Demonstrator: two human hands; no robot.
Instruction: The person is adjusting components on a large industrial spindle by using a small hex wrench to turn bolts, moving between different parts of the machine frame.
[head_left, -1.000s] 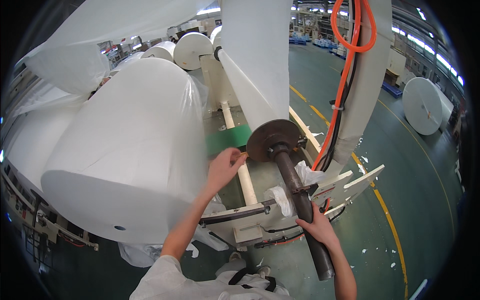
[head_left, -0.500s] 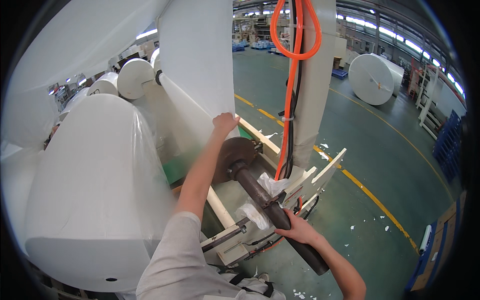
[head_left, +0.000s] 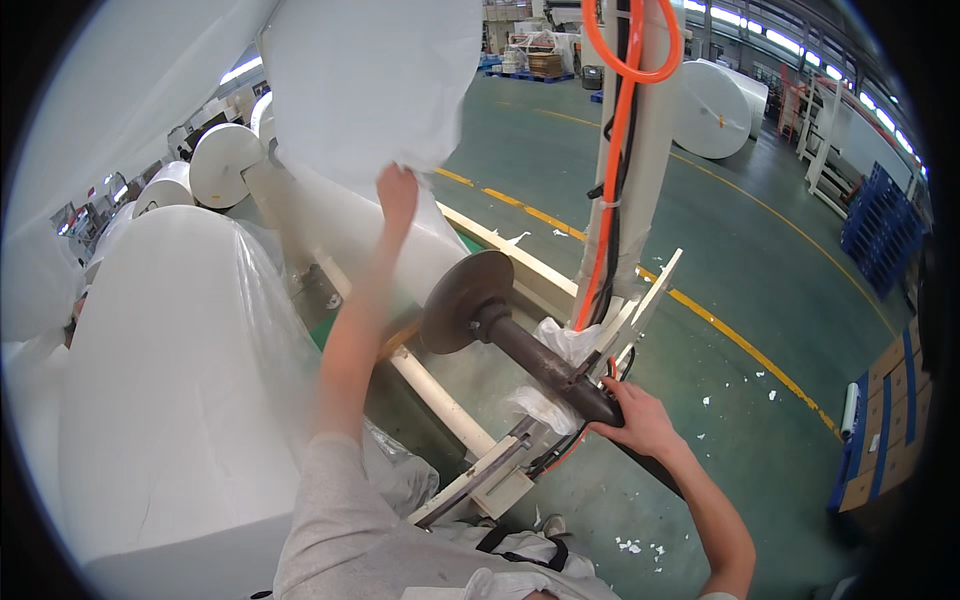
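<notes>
My left hand (head_left: 398, 195) is closed on the lower edge of a wide white paper sheet (head_left: 370, 85) that hangs from above. Below that hand lies a slim white paper roll (head_left: 335, 220) on a dark metal shaft (head_left: 530, 355). A round brown metal flange (head_left: 468, 302) sits against the roll's near end. Further along the shaft, toward me, my right hand (head_left: 640, 420) wraps over the bar with thumb and fingers on either side. Crumpled white paper (head_left: 548, 408) is tucked beside the shaft where it rests on the cream machine frame (head_left: 440, 400).
A huge plastic-wrapped white roll (head_left: 170, 380) stands close on my left. Orange hose (head_left: 622, 150) and black cables run down a cream post (head_left: 640, 190). Paper scraps (head_left: 628, 546) dot the green floor. Cartons on a blue pallet (head_left: 885, 420) stand at the right.
My left hand has moved up and away, and the sheet's lower edge has come up with it, off the roll. My right hand stays on the shaft. The view has shifted.
</notes>
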